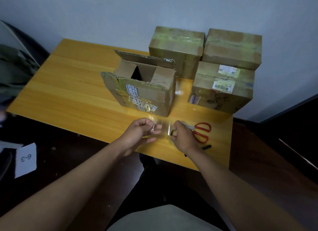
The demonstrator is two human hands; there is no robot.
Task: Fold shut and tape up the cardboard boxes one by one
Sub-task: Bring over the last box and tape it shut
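Because the clear tape strip (160,130) is stretched between my left hand (141,133), which pinches its free end, and my right hand (180,138), which grips the roll, it could fold and stick to itself. The open cardboard box (142,88) stands just behind the strip, flaps still up, old labels on its front.

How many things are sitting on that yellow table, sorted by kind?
Taped-shut cardboard boxes: 3
Open cardboard box: 1
Red-handled scissors: 1
Black marker pen: 1
Clear tape, stretched between the left hand and right hand: 1
Total: 7
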